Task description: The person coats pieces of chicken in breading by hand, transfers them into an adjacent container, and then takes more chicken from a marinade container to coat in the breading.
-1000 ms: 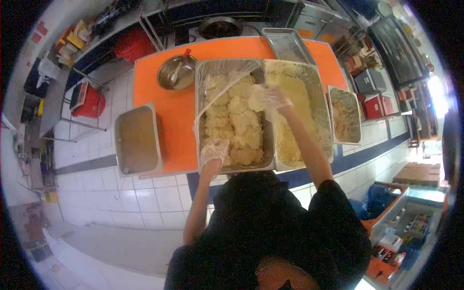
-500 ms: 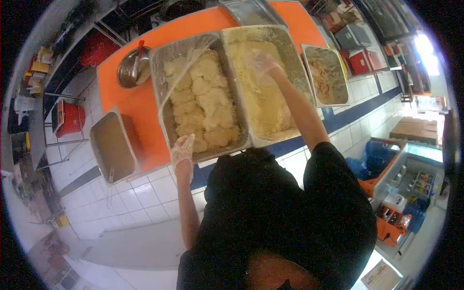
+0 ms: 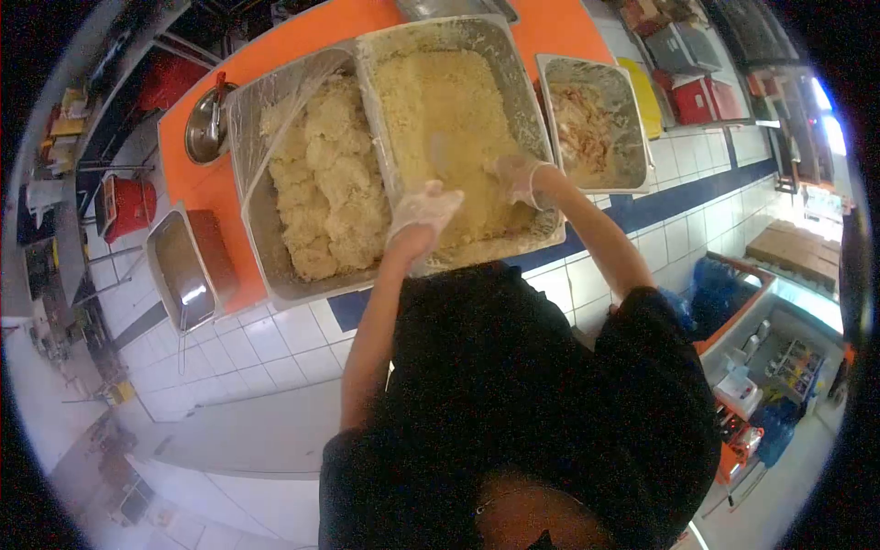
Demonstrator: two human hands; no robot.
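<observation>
The crumbs (image 3: 431,101) lie spread across the crumb pan (image 3: 521,105), directly under and around both grips. The left grip (image 3: 426,213), in a clear glove, is over the pan's near left part, its fingers extended and loosely apart, with nothing seen between them; whether it touches the crumbs cannot be told. The right grip (image 3: 519,176), gloved too, is low at the pan's right side, fingertips down at the crumbs and pointing inward; blur hides whether it is closed on anything.

Just left of the crumb pan stands a second pan (image 3: 263,236) of coated pieces (image 3: 325,174), with clear film (image 3: 286,136) across its far left part. To the right, a smaller pan (image 3: 627,115) holds pale and reddish strips (image 3: 579,130). On the orange worktop (image 3: 564,32), at far left, sits a round bowl (image 3: 202,130) with a red-handled utensil (image 3: 220,84).
</observation>
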